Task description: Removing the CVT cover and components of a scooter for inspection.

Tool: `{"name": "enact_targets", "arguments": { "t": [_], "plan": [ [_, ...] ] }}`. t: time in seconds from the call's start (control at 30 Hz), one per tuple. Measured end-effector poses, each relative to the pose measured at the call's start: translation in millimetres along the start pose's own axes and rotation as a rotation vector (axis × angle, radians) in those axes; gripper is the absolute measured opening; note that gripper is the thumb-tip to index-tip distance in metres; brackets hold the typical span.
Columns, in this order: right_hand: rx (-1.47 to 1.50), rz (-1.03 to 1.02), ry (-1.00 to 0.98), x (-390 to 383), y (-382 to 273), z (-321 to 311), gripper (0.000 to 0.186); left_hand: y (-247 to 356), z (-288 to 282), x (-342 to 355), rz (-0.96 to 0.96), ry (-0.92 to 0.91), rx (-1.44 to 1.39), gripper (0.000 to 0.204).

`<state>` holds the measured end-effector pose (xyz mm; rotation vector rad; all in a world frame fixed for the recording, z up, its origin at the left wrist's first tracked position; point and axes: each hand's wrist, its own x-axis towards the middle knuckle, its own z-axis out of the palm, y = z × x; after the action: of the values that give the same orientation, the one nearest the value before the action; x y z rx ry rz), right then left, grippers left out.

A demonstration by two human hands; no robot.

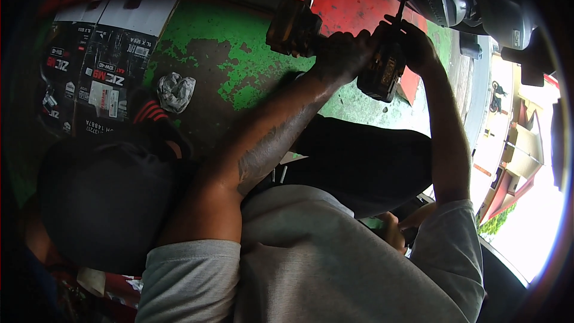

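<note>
One dark tool [382,75] below-left of right hand [420,49], whose fingers curl at its upper part; left hand [345,55] on opposite side, grip unclear.

Beneath the grip [418,51] I see worn floor [209,104], its green paint [197,24] flaking to grey; red paint [338,6] lies just beyond, while daylight [541,233] glares well to the right.

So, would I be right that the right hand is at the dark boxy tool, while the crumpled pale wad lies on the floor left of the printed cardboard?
Not quite: the head view shows the crumpled pale wad to the right of the printed cardboard, not left. It does lie on the floor, and the right hand is at the dark boxy tool.
</note>
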<state>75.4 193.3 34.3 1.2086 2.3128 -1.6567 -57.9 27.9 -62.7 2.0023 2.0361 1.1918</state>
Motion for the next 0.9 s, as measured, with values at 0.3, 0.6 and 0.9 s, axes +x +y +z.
{"name": "enact_targets", "arguments": {
  "t": [0.3, 0.6, 0.9],
  "plan": [
    [0.669, 0.198, 0.288, 6.0, 15.6, 0.4, 0.044, 13.9, -1.1, 6.1, 0.005, -0.115, 0.114, 0.06],
    [0.846, 0.204, 0.243, 5.2, 14.6, -6.5, 0.03, 18.3, -0.5, 10.1, 0.012, -0.173, 0.099, 0.062],
    [0.0, 0.122, 0.163, -9.9, 1.7, 6.0, 0.03, 15.9, -16.6, -5.8, 0.012, -0.06, 0.032, 0.061]
  ]
}}
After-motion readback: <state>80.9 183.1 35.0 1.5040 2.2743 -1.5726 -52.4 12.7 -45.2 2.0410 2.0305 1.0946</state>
